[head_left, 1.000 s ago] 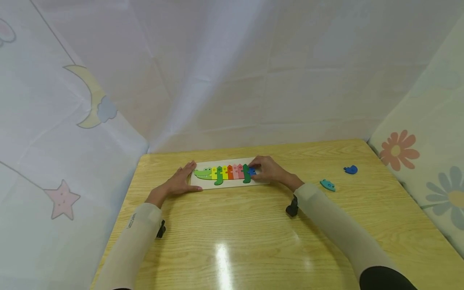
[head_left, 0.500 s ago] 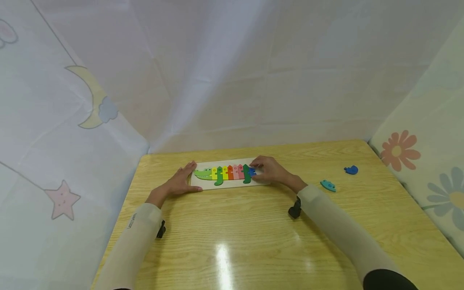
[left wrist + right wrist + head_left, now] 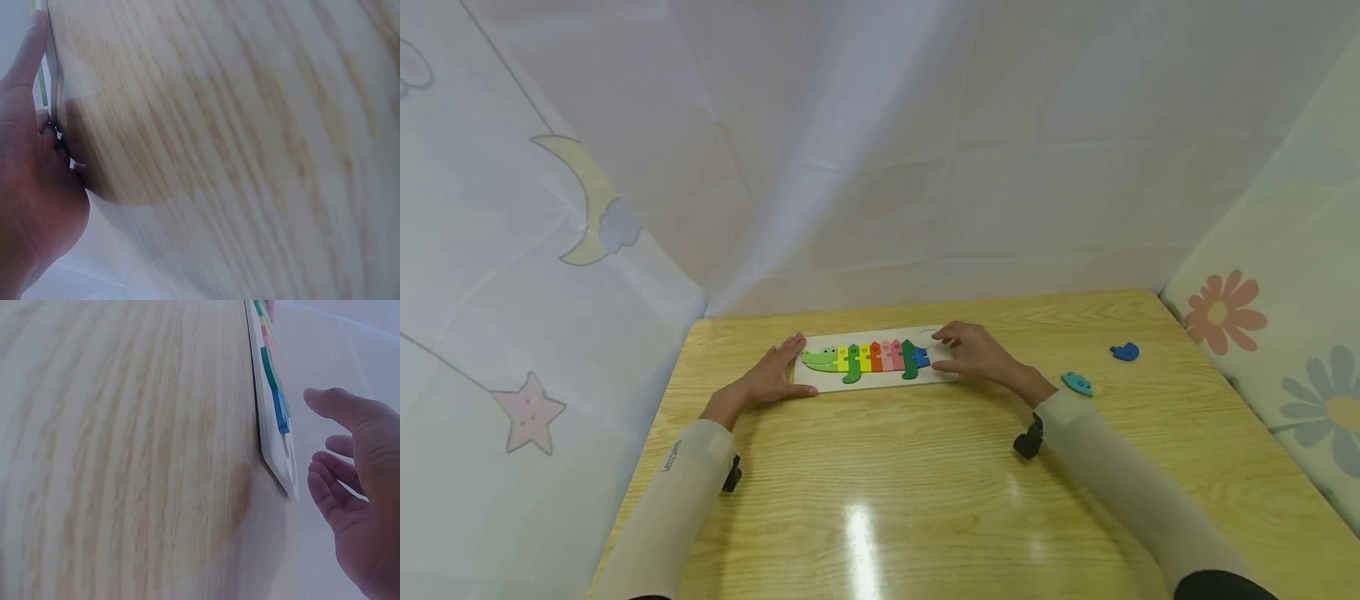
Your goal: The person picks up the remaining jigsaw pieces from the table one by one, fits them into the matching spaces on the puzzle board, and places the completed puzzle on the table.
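Note:
A wooden crocodile puzzle board lies near the back of the table, with a light green head piece at its left end. Colored body pieces run rightward to a dark green leg piece and a blue piece. My left hand holds the board's left end, thumb along the front edge and fingers at the back corner; in the left wrist view the thumb lies against the rim. Over the board's right end hovers my right hand, thumb and fingers apart with nothing between them.
On the wooden table, to the right, lie a loose teal piece and, farther back, a loose dark blue piece. Pale printed cloth hangs behind the table and along both sides.
My right hand has let go of the blue piece and drawn back to the right, uncovering it on the board. The left hand has stayed in place.

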Demonstrator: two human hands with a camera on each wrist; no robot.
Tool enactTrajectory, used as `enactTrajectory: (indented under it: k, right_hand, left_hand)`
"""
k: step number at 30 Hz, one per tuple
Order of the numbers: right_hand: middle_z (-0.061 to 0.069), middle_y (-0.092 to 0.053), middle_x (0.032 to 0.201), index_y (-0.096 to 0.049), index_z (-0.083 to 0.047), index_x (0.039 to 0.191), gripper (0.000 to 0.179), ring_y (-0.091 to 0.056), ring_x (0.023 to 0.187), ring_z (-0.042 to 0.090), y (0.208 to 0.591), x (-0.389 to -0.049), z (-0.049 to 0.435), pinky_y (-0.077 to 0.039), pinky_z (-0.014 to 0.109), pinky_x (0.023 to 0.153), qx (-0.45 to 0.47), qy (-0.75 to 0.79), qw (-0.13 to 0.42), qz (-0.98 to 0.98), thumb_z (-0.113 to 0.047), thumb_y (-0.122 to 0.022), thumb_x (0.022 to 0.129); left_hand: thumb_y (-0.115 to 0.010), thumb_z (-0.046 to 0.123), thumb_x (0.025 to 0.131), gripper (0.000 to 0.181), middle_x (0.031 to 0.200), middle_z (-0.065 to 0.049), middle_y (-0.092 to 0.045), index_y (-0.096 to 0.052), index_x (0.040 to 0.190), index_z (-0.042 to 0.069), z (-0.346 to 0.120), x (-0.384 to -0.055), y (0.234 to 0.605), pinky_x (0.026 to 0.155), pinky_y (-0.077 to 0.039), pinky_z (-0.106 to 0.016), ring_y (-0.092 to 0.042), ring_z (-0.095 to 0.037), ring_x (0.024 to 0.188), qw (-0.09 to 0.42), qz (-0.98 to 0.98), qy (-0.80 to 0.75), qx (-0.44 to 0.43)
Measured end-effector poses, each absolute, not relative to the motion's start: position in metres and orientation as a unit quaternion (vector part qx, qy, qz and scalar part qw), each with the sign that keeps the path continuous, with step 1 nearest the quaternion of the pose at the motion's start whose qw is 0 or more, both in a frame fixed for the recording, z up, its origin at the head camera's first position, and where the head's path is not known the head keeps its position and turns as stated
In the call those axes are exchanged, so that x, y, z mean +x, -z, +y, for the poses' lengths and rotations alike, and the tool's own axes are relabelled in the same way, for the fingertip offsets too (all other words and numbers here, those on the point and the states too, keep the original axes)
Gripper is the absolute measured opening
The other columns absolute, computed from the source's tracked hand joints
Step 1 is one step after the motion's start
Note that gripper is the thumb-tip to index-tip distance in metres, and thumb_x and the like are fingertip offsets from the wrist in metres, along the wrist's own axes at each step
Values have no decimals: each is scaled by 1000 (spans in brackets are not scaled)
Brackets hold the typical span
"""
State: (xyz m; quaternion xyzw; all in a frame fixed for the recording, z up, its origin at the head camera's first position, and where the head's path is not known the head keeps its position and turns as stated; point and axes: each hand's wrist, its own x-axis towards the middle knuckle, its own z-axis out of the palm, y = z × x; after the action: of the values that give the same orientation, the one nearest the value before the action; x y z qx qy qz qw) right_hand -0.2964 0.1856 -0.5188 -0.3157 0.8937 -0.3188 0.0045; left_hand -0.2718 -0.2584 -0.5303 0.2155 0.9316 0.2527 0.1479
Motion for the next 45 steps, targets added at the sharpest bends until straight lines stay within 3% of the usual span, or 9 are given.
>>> enactTrajectory:
  k: [9,17,38,45]
  right_hand:
    - [26,-70,122,-69,11,129,56,-71,103,38,510,-283,202,-61,53,90,-317,330,-11,889,-18,-90,86]
    - [23,-69,127,-68,7,135,60,-72,104,38,502,-273,218,-62,51,88,-298,306,-15,904,-23,-90,87]
    - [25,-67,130,-68,4,136,61,-71,102,44,491,-247,268,-61,60,84,-283,298,-31,911,-21,-91,86]
    - [25,-67,130,-69,4,134,57,-72,99,43,489,-239,285,-62,56,81,-276,272,-49,921,-21,-91,86]
  left_hand:
    - [-80,53,92,117,177,-21,-5,-12,168,-3,-257,-270,530,131,-2,-60,-4,-37,164,151,932,-249,217]
    - [-79,56,91,119,177,-20,-5,-11,169,-2,-258,-270,532,131,-2,-59,-4,-36,164,150,931,-251,217]
    - [-80,50,92,116,177,-21,-5,-11,168,-3,-259,-271,529,131,-2,-61,-4,-38,164,144,931,-251,221]
    - [-79,54,92,116,177,-21,-5,-12,168,-3,-259,-272,530,131,-2,-62,-4,-38,164,143,931,-250,223]
